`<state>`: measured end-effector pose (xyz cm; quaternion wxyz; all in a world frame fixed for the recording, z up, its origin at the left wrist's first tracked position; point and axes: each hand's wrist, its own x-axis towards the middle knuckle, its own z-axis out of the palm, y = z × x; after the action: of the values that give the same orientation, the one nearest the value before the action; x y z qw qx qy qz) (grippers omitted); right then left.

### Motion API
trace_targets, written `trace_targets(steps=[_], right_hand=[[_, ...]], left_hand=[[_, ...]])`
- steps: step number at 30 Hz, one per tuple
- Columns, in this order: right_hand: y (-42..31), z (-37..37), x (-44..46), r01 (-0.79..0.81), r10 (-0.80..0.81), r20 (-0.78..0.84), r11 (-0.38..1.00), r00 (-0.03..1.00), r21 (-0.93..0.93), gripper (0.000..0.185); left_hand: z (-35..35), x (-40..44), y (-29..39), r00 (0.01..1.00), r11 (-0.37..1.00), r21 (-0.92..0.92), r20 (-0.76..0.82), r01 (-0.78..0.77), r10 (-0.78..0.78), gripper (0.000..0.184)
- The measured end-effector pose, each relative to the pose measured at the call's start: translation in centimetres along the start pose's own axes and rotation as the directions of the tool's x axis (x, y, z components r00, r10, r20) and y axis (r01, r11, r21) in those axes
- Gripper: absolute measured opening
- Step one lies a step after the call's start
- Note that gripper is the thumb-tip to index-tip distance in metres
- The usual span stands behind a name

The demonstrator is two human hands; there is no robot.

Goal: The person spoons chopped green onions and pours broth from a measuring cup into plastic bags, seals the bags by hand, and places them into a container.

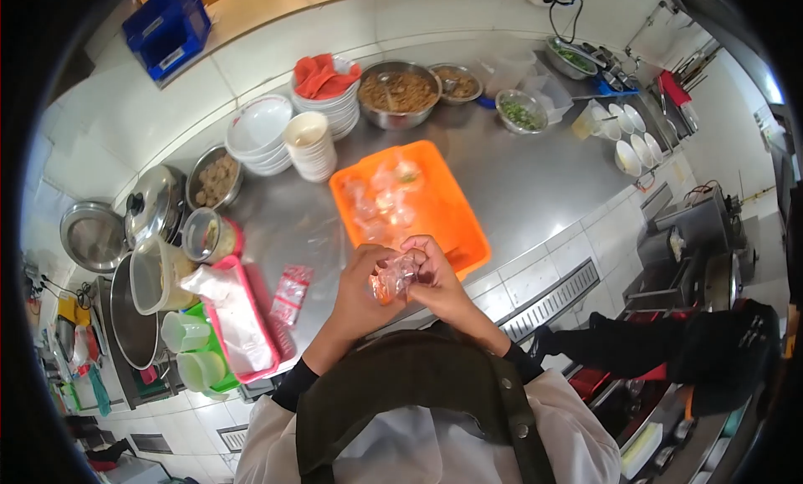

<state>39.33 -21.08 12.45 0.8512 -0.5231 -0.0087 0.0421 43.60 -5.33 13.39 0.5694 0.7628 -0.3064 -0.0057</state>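
Both my hands are close together in front of my apron, at the near edge of the steel table. A small clear plastic bag (395, 276) is between them. My left hand (360, 287) has its fingers curled round the bag's left side. On the other side, my right hand (439, 279) pinches the bag's upper right part with thumb and fingers. What the bag holds is too small to tell. Just beyond my hands lies an orange tray (447, 208) with several small clear bags (389, 199) on its left half.
Left of my hands are a red-and-white packet (291, 296) and a pink basket (273, 350). Along the back stand white bowls (259, 128), stacked cups (310, 149), a steel bowl of brown food (400, 91) and a bowl of greens (522, 112). A dark-clothed person (636, 346) is at right.
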Motion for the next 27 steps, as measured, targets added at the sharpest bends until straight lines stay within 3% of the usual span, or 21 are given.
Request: trace_targets(steps=[2,5,9,11,12,15,17,18,21,22,24,27], right_hand=[[-1.9,-3.7,-0.6,0.062,-0.066,-0.039,0.993,0.997,-0.103,0.053],[-3.4,-10.3,-1.2,0.159,-0.192,-0.084,0.940,0.978,-0.300,0.049],[-6.0,-17.1,-0.6,0.163,-0.213,-0.084,0.903,0.973,-0.397,0.048],[-8.1,-18.6,0.2,0.036,-0.168,-0.187,0.831,0.968,-0.556,0.049],[-8.9,-19.2,0.9,-0.028,-0.151,-0.232,0.781,0.961,-0.624,0.049],[-9.0,-23.8,4.0,0.187,-0.496,-0.035,0.391,0.868,-0.901,0.049],[-10.5,-26.7,6.4,0.152,-0.289,0.004,0.490,0.957,-0.858,0.040],[-10.9,-27.7,7.2,0.105,-0.187,0.004,0.530,0.982,-0.841,0.036],[-12.6,-29.4,9.5,0.387,-0.153,0.355,0.374,0.922,-0.843,0.025],[-13.0,-29.6,10.0,0.407,-0.127,0.386,0.306,0.914,-0.861,0.025],[-13.3,-29.7,10.3,0.437,-0.078,0.430,0.172,0.900,-0.883,0.024],[-11.8,-30.2,10.7,0.270,0.116,0.253,-0.157,0.960,-0.950,0.031]], left_hand=[[4.3,2.2,1.5,0.998,0.991,0.118,0.009,-0.067,0.066,0.046],[11.2,4.8,2.0,0.967,0.939,0.324,-0.181,-0.113,0.179,0.040],[17.7,8.4,1.3,0.992,0.992,0.076,-0.085,0.096,-0.090,0.030],[19.6,9.3,1.2,0.959,0.967,-0.020,-0.122,0.254,-0.255,0.028],[20.1,9.8,1.2,0.952,0.965,-0.025,-0.157,0.261,-0.262,0.025],[21.2,11.7,1.0,0.955,0.977,0.012,-0.212,0.215,-0.208,0.018],[22.4,13.3,-0.5,0.975,0.983,0.119,-0.189,0.138,-0.114,0.015],[22.8,13.9,-0.7,0.965,0.976,0.119,-0.214,0.183,-0.155,0.013],[23.6,16.8,-0.5,0.936,0.953,0.117,-0.255,0.280,-0.243,0.013],[23.8,17.7,-0.5,0.930,0.945,0.123,-0.254,0.303,-0.265,0.015],[24.1,19.1,-0.9,0.933,0.937,0.152,-0.230,0.315,-0.276,0.020],[25.3,20.8,-2.2,0.961,0.937,0.237,-0.171,0.255,-0.218,0.025]])
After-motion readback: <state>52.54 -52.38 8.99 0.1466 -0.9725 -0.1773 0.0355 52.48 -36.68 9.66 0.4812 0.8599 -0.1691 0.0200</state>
